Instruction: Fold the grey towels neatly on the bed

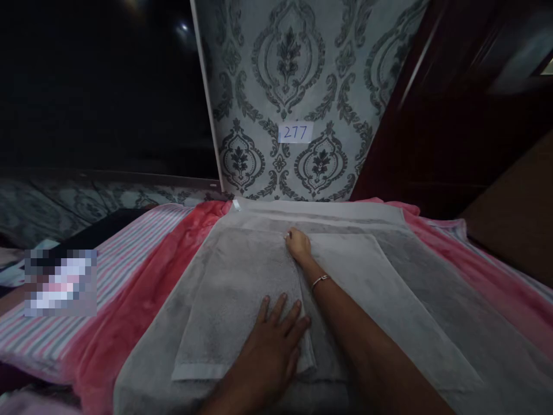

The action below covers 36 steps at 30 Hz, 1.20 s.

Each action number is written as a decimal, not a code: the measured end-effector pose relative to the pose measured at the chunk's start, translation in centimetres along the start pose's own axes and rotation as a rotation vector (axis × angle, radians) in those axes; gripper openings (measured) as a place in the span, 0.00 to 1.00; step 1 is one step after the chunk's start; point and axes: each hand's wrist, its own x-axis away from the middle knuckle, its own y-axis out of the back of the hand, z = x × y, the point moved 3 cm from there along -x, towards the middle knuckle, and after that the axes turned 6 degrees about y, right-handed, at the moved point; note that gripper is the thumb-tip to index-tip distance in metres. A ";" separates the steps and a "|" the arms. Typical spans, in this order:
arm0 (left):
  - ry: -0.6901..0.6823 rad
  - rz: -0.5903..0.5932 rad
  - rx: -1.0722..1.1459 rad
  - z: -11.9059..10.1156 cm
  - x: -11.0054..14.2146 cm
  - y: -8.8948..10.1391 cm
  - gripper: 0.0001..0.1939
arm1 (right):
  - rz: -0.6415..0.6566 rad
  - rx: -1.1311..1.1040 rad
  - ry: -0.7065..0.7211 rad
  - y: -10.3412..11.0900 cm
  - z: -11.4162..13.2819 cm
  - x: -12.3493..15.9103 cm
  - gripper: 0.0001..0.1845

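The gray towel point(242, 276) lies in the middle, with a folded part on the left and a lighter part spread out on the right. The left hand point(276, 346) is open and flat on the folded part, near its right edge. The right hand point(298, 245) is farther away and has its fingers closed on the far right corner of that part. The hands are apart. A thin bracelet point(320, 281) is on the right wrist.

Under the towel is a bigger gray cloth point(147, 351) with a small white tag point(235, 205) at its far left corner. Red fuzzy cloth point(147, 288) and striped cloth point(125, 259) stick out on both sides. At the far side is a wall point(287, 75) with swirly shapes and a paper point(296, 132) that says 277. A big black screen point(99, 86) is at the far left.
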 end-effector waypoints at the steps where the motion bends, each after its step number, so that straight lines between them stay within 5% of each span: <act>1: -0.006 -0.004 -0.017 0.0 0.0 0.0 0.35 | 0.010 0.041 0.008 0.0 0.2 0.2 0.12; 15: -0.091 -0.279 -0.096 -0.1 1.0 -0.6 0.19 | 0.145 0.315 0.123 3.2 4.9 3.3 0.26; 21: -0.077 -0.188 -0.119 -0.6 1.1 -1.9 0.28 | 0.323 0.425 0.477 1.8 5.2 8.4 0.31; 26: -0.039 -0.099 -0.060 -1.9 2.4 -3.7 0.36 | 0.396 0.428 0.477 1.4 4.3 9.4 0.32; 31: -0.146 -0.005 0.336 -1.2 3.5 0.1 0.25 | 0.413 0.417 0.432 2.0 5.1 10.3 0.32; 36: 0.012 -0.141 0.447 5.4 -1.7 5.7 0.26 | 0.388 0.380 0.465 2.2 5.4 14.0 0.36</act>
